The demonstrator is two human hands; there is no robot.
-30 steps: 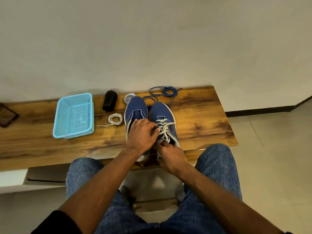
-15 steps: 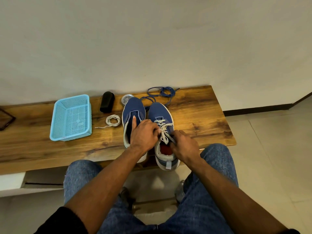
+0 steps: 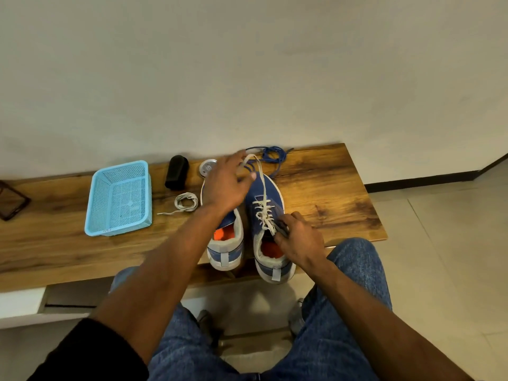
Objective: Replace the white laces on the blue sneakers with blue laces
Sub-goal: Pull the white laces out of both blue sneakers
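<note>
My left hand (image 3: 228,182) pinches white lace (image 3: 262,193), stretched far from right sneaker (image 3: 268,215); my right hand (image 3: 298,240) grips its tongue.

blue basket (image 3: 118,198), black case (image 3: 176,172) — wooden bench (image 3: 324,188)

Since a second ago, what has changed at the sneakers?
The left hand rose toward the wall, drawing a white lace end out of the right sneaker. The right hand moved to that sneaker's tongue. Basket, coiled white lace, blue laces unchanged.
</note>
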